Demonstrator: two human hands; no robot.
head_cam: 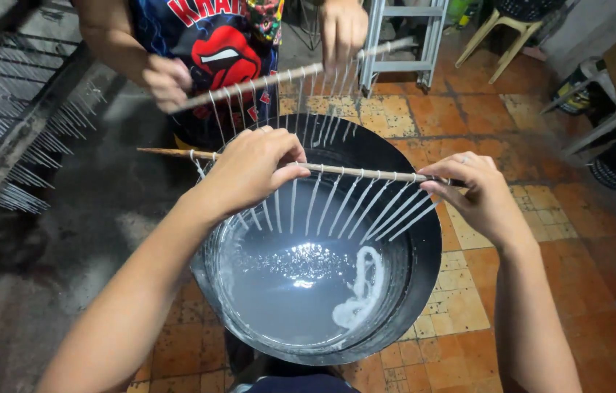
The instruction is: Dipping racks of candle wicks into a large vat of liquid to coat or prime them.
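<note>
Hands [253,171] [479,193] gripping stick [366,173] level, left-right, wicks [337,204] hanging toward basin [424,247]

Wooden stick [366,173], waxy white strands; glossy black basin [424,240]; glossy grey liquid [286,291]; worn matt tiles [468,306].

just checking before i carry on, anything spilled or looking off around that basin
Nothing is spilled on the tiled floor around the black basin. One oddity: a pale, curdled streak floats on the grey liquid near the right side. The stick of thin white strands, held by both hands, sits level.
</note>
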